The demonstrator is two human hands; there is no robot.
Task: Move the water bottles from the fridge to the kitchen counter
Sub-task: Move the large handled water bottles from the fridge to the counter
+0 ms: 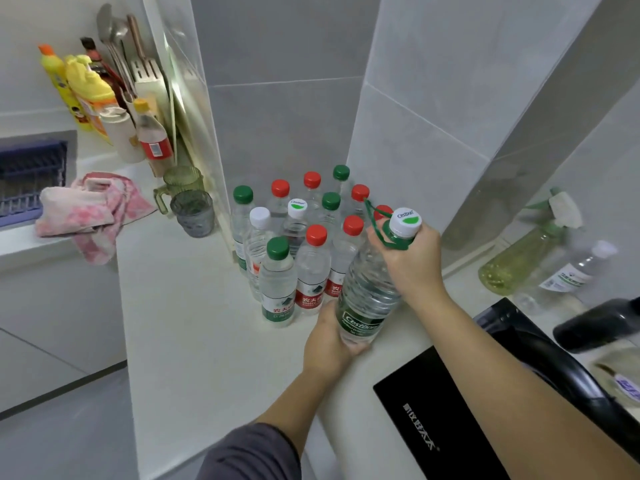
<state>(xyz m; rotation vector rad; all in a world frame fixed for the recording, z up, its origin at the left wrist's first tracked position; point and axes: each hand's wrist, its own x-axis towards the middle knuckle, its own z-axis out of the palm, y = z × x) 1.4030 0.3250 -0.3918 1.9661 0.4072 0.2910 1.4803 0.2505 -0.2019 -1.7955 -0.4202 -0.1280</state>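
Head view, only 1 camera. In it the big water bottle (pixel 367 289), with a white cap and green label, leans toward us at the front right of the small-bottle cluster (pixel 298 237), which sits in the tiled corner of the table (pixel 194 323). The right grip (pixel 412 258) wraps the neck just under the cap, beside the green carry loop (pixel 375 220), which sticks up free. The left grip (pixel 329 341) cups the lower side, fingers curled under the base. The 2-handed hold makes sense to us: the bottle looks full and heavy, so 1 grip steers the top and the other takes the weight. We cannot tell if the base touches the table because the left fingers hide it.

Cluster: we count 12 caps in red, green and white, with 1 red half hidden behind the loop. All are upright, packed close and pushed toward both walls, probably to keep the front of the table free. The fridge is not in view.

Our judgement: this is the set-down step and the task is well along. The next move calls for uprighting the big water bottle and slipping the left fingers out. Risk: its shoulder is right against the nearest red-cap bottle (pixel 341 261), and a nudge could topple neighbours.

Rest: black hob (pixel 433 417) and pan handle (pixel 595 327) near right, spray bottle (pixel 519 251) by the right wall, pink cloth (pixel 93 209) and 2 glass mugs (pixel 190 209) at left.
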